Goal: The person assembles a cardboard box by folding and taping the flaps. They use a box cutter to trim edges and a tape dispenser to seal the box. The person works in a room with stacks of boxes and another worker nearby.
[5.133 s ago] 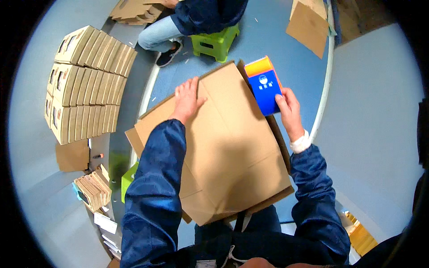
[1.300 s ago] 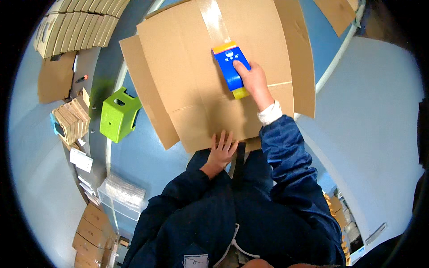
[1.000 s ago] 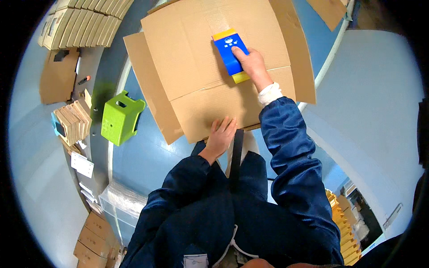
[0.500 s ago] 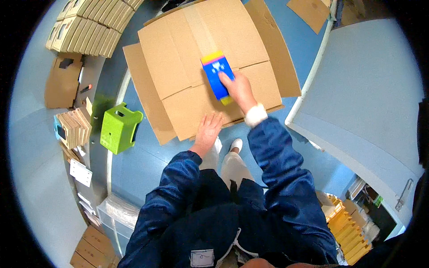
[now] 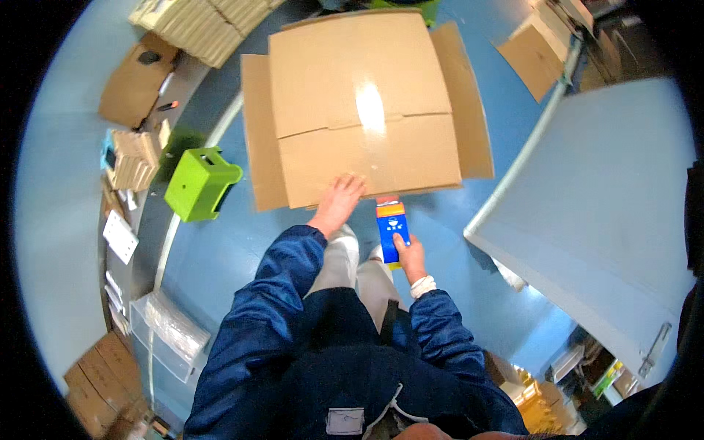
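A large brown cardboard box [image 5: 315, 165] stands before me, its middle flaps closed and its side flaps standing out left and right. A glossy strip of clear tape [image 5: 370, 106] runs along the centre of its top. My left hand [image 5: 339, 199] lies flat on the near edge of the box, fingers stretched out and holding nothing. My right hand [image 5: 412, 257] is wrapped round a blue tape dispenser [image 5: 391, 226] with an orange-and-red front end. It is just off the near side of the box, below the top edge. Whether tape still joins it to the box is unclear.
A green plastic stool [image 5: 196, 185] stands on the blue floor to the left. Stacked cartons [image 5: 194, 33] line the far left, near loose cardboard [image 5: 136, 81]. To the right, a pale door or panel [image 5: 587, 198] borders the space. A clear bin [image 5: 172, 326] is near left.
My right hand has drawn the tape dispenser from the box's top toward me, past its near edge. My left hand stays on the box. The view has shifted.
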A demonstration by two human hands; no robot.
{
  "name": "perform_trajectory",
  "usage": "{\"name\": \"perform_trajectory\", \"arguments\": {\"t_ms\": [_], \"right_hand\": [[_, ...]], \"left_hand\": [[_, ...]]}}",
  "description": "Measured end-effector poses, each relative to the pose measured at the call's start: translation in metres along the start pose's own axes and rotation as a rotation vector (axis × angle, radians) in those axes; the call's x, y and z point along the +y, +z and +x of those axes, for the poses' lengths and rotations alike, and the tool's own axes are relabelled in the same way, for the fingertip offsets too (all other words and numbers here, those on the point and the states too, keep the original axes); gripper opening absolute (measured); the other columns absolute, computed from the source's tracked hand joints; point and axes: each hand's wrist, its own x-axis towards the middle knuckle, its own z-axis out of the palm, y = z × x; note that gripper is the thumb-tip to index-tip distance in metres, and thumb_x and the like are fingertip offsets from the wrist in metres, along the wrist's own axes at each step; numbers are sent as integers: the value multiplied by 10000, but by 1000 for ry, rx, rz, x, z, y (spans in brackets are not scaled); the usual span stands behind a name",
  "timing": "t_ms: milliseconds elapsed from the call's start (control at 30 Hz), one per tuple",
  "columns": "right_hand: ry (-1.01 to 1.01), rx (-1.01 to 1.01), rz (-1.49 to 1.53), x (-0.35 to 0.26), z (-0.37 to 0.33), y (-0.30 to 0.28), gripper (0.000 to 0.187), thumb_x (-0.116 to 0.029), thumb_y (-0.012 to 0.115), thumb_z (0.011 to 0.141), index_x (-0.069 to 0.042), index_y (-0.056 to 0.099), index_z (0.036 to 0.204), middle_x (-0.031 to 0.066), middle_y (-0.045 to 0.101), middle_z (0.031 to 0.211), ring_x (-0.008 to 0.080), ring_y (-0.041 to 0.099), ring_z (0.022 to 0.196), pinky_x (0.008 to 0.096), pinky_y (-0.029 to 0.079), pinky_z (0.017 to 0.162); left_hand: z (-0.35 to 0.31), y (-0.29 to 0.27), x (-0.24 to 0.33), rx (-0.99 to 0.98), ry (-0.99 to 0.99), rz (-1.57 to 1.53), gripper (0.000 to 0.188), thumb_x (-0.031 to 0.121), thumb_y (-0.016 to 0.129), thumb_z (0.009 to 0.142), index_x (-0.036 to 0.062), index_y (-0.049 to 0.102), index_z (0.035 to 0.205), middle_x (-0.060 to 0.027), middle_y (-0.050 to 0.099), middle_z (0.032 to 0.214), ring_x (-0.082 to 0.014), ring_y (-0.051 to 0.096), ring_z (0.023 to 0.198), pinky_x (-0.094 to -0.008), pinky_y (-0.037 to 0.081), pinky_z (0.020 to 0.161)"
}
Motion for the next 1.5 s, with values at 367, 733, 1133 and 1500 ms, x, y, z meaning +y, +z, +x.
{"name": "perform_trajectory", "arguments": {"t_ms": [367, 733, 1133, 1500], "right_hand": [[-60, -26, -438, -16, 30, 27, 654, -601, 618, 803, 43, 673, 903, 298, 665, 931, 463, 641, 921, 510, 510, 799], [-63, 482, -249, 51, 109, -245, 505, -426, 635, 864, 53, 655, 1024, 288, 673, 883, 409, 676, 848, 466, 501, 709], [-62, 374, -640, -93, 262, -252, 545, -478, 614, 867, 50, 631, 1004, 298, 658, 974, 450, 633, 943, 504, 493, 812], [-146, 303, -533, -114, 277, -220, 489, -409, 657, 869, 68, 638, 978, 295, 666, 889, 447, 652, 844, 478, 507, 729]], "left_hand": [[5, 1, 20, 88, -51, -75, 454, 109, 563, 839, 67, 554, 1291, -91, 459, 1436, -300, 386, 1353, -471, 291, 1137], [-107, -3, -173, 499, -899, -139, 559, 286, 595, 909, -46, 458, 1338, -274, 469, 1363, -412, 415, 1290, -476, 308, 1098], [-39, -2, -180, 438, -1076, -1520, 632, 513, 305, 1028, -12, 438, 1354, -131, 583, 1200, -253, 529, 1145, -391, 393, 1021], [-24, -6, -175, 557, -1092, -1102, 613, 453, 280, 1045, -30, 348, 1416, -180, 417, 1404, -281, 388, 1303, -367, 283, 1117]]}}
